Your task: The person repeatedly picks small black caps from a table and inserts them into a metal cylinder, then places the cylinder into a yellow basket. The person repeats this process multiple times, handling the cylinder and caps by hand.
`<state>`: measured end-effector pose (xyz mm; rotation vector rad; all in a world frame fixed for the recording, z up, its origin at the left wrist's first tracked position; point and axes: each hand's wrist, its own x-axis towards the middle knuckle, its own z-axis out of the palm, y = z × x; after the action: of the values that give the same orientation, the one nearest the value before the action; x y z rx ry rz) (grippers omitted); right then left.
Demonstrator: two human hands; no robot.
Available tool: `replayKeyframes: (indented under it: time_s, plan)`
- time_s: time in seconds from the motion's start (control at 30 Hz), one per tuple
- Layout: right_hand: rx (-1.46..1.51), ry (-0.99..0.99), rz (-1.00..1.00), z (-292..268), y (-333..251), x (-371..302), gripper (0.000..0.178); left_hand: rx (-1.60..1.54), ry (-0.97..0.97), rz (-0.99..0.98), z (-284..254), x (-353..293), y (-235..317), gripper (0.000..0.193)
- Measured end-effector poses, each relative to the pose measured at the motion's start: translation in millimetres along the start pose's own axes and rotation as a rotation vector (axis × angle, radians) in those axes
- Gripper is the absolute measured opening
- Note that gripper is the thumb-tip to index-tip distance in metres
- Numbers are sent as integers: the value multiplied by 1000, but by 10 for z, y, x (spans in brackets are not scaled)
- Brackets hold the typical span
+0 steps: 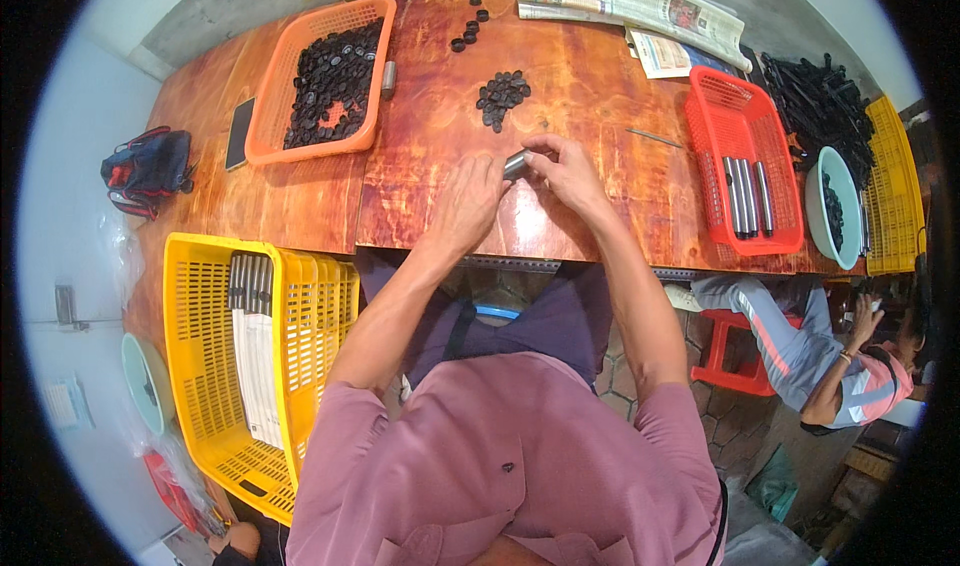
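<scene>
Above the near part of the wooden table [430, 116], a short silvery metal tube [516, 166] is held between my two hands. My left hand [472, 198] wraps round its left end, and much of the tube is hidden under those fingers. At its right end, the fingers of my right hand [562, 174] pinch the tip; whether a small part sits there cannot be seen. Just beyond my hands lies a loose pile of small black caps [502, 96]. Farther back, several more black caps [471, 32] are scattered on the wood.
An orange basket [262, 116] of black caps stands at left, beside a phone [239, 134] and a dark bag [148, 169]. Right are a red basket [716, 156] with metal tubes, a pale green bowl [815, 216] and newspapers [630, 6]. A yellow crate [185, 316] stands lower left. Another person [800, 351] sits at right.
</scene>
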<state>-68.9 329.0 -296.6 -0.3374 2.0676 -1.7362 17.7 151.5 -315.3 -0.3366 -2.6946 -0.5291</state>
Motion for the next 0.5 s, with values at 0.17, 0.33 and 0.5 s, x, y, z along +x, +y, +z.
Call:
replayKeyframes:
  time_s: [0.17,0.33,0.5]
  plan:
    - [-228,35,-114,-24,213,117,26,57,-19,44,-11,32,-4,37]
    - [-113,8,-120,16,219,-22,20,-70,82,30,-24,-24,13,37]
    - [-256,85,-321,19,178,-154,18,-76,71,0,-56,-35,56,38]
